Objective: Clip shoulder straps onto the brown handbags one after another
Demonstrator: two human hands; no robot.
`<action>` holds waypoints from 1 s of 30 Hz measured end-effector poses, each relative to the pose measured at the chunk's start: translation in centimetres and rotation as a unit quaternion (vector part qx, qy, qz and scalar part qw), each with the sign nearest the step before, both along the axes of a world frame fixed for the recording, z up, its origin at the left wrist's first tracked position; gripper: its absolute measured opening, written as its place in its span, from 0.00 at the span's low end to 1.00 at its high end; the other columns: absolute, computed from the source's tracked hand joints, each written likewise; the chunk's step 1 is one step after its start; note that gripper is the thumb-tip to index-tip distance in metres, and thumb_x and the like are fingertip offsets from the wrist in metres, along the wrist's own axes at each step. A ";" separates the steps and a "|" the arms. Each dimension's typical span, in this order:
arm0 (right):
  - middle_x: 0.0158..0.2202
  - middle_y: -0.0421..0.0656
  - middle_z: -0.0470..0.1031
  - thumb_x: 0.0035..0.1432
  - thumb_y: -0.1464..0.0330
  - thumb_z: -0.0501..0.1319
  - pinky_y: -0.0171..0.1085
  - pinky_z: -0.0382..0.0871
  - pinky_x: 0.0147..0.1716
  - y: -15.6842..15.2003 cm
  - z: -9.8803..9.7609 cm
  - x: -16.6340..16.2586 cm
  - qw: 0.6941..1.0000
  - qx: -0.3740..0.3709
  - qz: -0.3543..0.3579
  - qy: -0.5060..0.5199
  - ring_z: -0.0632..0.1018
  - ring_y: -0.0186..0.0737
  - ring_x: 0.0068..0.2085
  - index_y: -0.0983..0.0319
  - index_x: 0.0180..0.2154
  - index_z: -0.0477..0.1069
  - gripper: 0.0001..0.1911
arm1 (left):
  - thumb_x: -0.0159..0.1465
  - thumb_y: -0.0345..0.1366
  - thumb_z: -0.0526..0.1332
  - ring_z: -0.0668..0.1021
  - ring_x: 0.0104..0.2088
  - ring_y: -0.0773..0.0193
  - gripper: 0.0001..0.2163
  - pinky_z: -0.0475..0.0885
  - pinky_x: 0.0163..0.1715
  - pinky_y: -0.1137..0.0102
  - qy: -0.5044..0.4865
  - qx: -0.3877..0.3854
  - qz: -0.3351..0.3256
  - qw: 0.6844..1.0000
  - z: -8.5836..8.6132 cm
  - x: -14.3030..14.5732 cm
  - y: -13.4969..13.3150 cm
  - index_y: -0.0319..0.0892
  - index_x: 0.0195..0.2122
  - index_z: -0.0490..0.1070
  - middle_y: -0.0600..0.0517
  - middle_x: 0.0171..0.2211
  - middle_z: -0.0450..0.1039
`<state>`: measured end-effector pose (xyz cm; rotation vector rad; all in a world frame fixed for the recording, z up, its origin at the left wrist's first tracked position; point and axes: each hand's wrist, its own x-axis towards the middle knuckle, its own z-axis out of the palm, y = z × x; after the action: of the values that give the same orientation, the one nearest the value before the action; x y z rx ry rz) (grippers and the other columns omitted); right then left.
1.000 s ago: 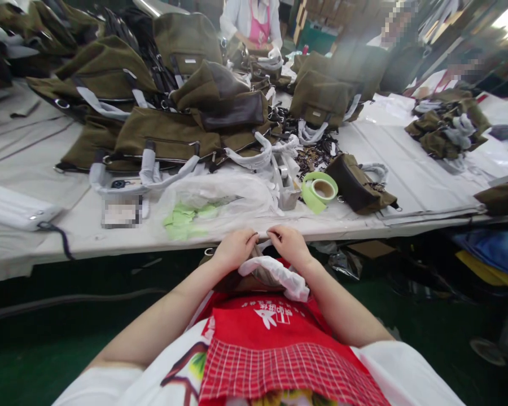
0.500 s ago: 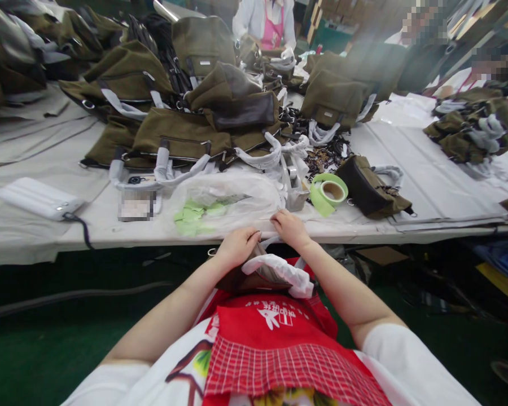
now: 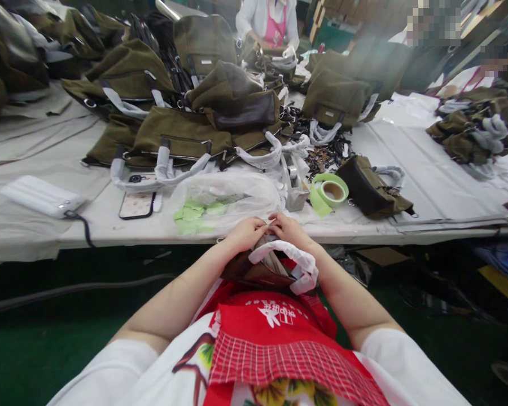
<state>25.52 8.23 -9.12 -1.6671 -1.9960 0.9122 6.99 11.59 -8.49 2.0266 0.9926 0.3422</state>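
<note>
A dark handbag (image 3: 254, 276) rests on my lap against the red apron, its mouth partly open. Its carry handle, wrapped in white protective paper (image 3: 294, 250), arches over the near side. My left hand (image 3: 249, 232) is closed on the bag's far upper rim, thumb and fingers pinched. Beside it, my right hand (image 3: 288, 230) is also closed, its fingertips meeting the left ones at that rim. Whatever lies between the right fingertips is too small and covered to make out.
Just past my hands lies a clear plastic bag (image 3: 245, 194) with green paper pieces (image 3: 195, 214). Nearby are a tape dispenser (image 3: 295, 189), green tape roll (image 3: 333, 192), small olive bag (image 3: 375, 189), phone (image 3: 137, 204) and white power bank (image 3: 42, 195). Olive bags (image 3: 182, 132) pile behind; co-workers sit beyond.
My right hand has moved left and slightly nearer, from the table edge to the left fingertips. My left hand has shifted a little right and up, and the wrapped handle has tilted up.
</note>
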 end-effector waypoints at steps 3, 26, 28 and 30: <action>0.39 0.45 0.82 0.60 0.75 0.58 0.36 0.68 0.45 0.1 0.1 -0.2 0.998 0.001 0.021 -0.058 0.79 0.39 0.44 0.64 0.53 0.66 0.19 | 0.67 0.39 0.52 0.79 0.41 0.57 0.15 0.70 0.45 0.67 0.040 0.022 -0.001 0.999 0.5 1.0 0.0 0.41 0.37 0.80 0.46 0.39 0.79; 0.45 0.47 0.80 0.65 0.70 0.57 0.38 0.68 0.46 0.8 -0.3 3.3 0.968 0.102 0.004 -0.228 0.79 0.44 0.45 0.60 0.43 0.80 0.12 | 0.67 0.36 0.55 0.78 0.33 0.61 0.14 0.72 0.39 0.67 -0.007 0.041 0.131 0.990 2.4 -3.3 -4.1 0.41 0.30 0.79 0.50 0.29 0.79; 0.44 0.47 0.80 0.66 0.68 0.57 0.37 0.67 0.46 0.6 0.0 3.5 0.965 0.097 0.013 -0.244 0.79 0.44 0.45 0.59 0.43 0.80 0.12 | 0.67 0.36 0.55 0.78 0.33 0.61 0.14 0.72 0.40 0.67 -0.009 0.039 0.122 0.992 2.5 -3.3 -3.9 0.42 0.29 0.78 0.50 0.29 0.79; 0.42 0.47 0.80 0.67 0.66 0.57 0.36 0.67 0.45 0.4 0.4 3.4 0.962 0.089 0.029 -0.256 0.78 0.42 0.44 0.59 0.42 0.80 0.12 | 0.67 0.35 0.55 0.79 0.35 0.61 0.13 0.72 0.42 0.67 -0.010 0.043 0.104 0.994 2.7 -3.1 -3.7 0.41 0.29 0.78 0.50 0.30 0.79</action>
<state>28.95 8.61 -8.69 -1.8830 -2.3780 0.3135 3.88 7.85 -5.80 1.9957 1.1977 0.5216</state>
